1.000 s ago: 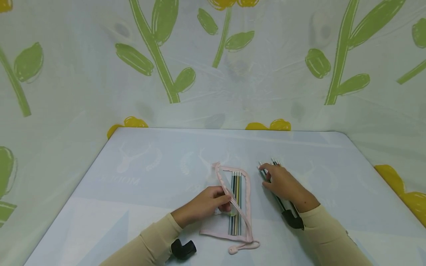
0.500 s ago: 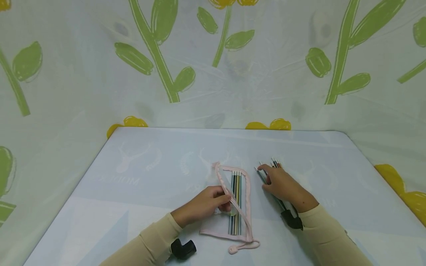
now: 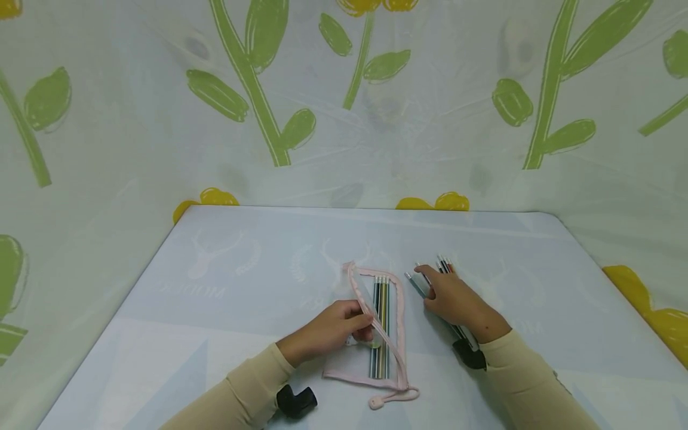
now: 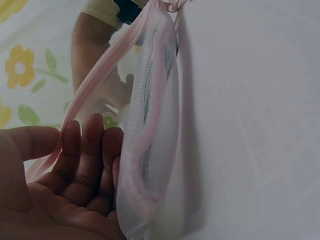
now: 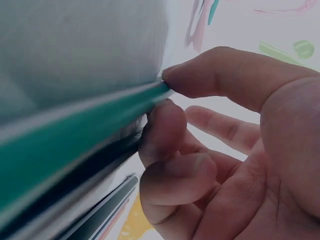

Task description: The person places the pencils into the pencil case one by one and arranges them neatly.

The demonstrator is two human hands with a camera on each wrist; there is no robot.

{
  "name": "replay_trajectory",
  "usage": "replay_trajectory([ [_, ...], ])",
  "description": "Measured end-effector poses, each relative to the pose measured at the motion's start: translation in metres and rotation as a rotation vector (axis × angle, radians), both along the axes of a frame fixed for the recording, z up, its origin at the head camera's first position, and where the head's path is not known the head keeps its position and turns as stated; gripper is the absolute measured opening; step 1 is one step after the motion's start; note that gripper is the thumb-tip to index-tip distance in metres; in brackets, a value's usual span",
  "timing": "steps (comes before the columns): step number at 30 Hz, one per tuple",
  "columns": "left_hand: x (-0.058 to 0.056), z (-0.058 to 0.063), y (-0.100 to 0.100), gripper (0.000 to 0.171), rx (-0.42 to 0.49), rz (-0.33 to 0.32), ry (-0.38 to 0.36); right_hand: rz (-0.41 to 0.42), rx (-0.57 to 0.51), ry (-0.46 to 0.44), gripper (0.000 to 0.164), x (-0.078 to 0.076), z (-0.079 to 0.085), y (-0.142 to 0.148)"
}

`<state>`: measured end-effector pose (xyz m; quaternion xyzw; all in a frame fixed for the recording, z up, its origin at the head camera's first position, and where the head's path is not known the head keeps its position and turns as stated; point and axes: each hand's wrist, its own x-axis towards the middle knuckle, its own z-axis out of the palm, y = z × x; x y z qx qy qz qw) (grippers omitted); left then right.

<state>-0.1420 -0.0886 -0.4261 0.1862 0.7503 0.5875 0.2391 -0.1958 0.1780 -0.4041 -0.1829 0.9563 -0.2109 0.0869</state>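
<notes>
My left hand (image 3: pixel 335 328) pinches the pink zipper edge of a see-through mesh pencil pouch (image 3: pixel 401 304) between thumb and fingers, lifting that edge. Several pencils (image 3: pixel 381 334) lie side by side within the pouch. In the left wrist view, the pink zipper band (image 4: pixel 95 75) runs between my thumb and forefinger. To the pouch's right, my right hand (image 3: pixel 457 298) is over a second group of pencils. Its thumb and a fingertip pinch a green pencil (image 5: pixel 85 125), which sticks out to the left of the hand. A dark pencil (image 5: pixel 100 165) lies right beside it.
More pencils (image 3: pixel 445 263) poke out beyond my right hand. The pouch's pink pull cord (image 3: pixel 377 403) lies at its near end. Black wrist devices (image 3: pixel 297 404) hang at both cuffs. A flower-print curtain (image 3: pixel 430 119) rises behind the pale table (image 3: pixel 242 251).
The green pencil's far end has swung left, apart from the other pencils, as my right fingers shifted slightly left. My left hand and the pouch have stayed put.
</notes>
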Motion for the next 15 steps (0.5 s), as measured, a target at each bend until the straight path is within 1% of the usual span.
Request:
replay_trajectory([
  [9,-0.0004,0.0011,0.0007,0.030,-0.001,0.007,0.003,0.012,-0.042,0.041,0.062,-0.0006,0.0050,-0.0008],
  [15,0.0001,0.0012,0.0004,0.031,0.008,0.000,-0.001,-0.005,-0.055,0.026,0.063,-0.0004,0.0064,-0.0009],
])
